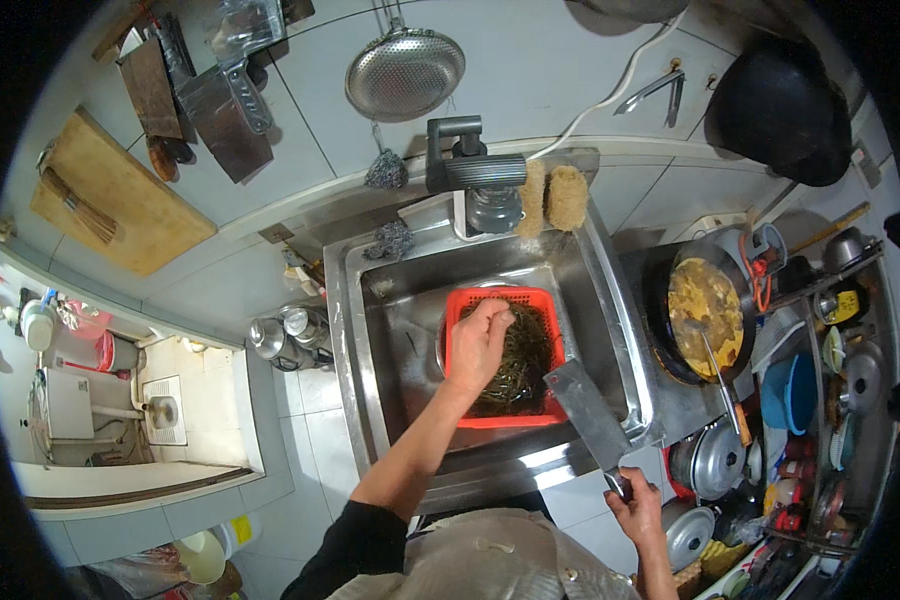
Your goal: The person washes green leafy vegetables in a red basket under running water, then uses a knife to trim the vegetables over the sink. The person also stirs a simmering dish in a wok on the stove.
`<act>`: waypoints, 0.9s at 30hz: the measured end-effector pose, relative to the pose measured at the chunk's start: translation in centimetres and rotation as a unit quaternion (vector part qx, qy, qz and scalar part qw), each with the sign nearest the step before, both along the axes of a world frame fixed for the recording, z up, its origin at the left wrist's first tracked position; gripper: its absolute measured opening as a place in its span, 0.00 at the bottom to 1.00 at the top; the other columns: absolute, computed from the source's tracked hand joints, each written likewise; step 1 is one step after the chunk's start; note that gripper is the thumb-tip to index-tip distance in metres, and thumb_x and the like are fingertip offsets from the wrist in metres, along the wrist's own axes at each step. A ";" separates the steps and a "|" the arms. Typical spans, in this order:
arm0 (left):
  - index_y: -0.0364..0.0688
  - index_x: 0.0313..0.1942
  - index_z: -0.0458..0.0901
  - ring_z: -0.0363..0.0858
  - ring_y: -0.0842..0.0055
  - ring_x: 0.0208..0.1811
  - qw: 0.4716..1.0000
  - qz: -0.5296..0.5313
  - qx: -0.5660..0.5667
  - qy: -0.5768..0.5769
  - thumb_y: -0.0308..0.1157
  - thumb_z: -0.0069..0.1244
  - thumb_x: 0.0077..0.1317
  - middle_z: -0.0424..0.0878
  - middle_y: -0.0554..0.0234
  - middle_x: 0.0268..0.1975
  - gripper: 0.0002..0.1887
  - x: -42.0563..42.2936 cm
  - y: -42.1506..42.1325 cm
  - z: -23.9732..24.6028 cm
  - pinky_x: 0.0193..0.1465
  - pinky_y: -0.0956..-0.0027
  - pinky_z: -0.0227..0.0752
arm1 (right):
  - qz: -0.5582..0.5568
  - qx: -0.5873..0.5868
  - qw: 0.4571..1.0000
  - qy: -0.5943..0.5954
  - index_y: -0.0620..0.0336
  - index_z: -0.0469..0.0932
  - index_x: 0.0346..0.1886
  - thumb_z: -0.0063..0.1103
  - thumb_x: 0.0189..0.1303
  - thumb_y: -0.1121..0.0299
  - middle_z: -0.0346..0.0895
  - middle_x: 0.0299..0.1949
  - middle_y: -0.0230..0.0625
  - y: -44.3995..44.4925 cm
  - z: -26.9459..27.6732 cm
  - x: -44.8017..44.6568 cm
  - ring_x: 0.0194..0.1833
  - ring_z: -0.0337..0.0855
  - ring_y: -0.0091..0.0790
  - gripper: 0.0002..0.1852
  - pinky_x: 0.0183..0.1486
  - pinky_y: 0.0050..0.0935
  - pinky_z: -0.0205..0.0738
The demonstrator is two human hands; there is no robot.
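My left hand [480,341] is over a red plastic basket [511,421], with its fingers curled near the basket's far side. Dark green shredded strands, perhaps seaweed [523,367], fill the basket; whether my fingers grip any of them is hidden. The basket stands inside a stainless steel sink [401,390]. In my right hand [640,506] is the handle of a cleaver [591,414]. Its broad dark blade slants across the sink's near right edge, and the far end overlaps the basket's right rim in view.
A wok [746,322] of yellow-brown food [694,292] with a ladle [718,367] stands right of the sink. A grey faucet fixture [480,172], loofah sponges [568,196] and steel wool [391,241] line its back. Lidded pots [720,459] and a rack [821,420] crowd the right.
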State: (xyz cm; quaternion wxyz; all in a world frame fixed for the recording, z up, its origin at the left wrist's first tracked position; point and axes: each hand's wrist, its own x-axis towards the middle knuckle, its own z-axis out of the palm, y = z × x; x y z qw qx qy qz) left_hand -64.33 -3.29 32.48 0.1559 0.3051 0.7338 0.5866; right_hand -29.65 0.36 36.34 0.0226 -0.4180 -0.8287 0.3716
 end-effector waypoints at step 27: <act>0.38 0.32 0.82 0.83 0.60 0.37 0.801 0.056 -0.588 0.096 0.30 0.39 0.62 0.83 0.50 0.35 0.12 -13.3 -5.7 -28.4 0.41 0.60 0.78 | -0.151 -0.118 0.981 -0.007 0.63 0.68 0.48 0.56 0.55 0.74 0.71 0.27 0.30 -4.0 -0.4 1.8 0.27 0.69 0.20 0.17 0.29 0.23 0.67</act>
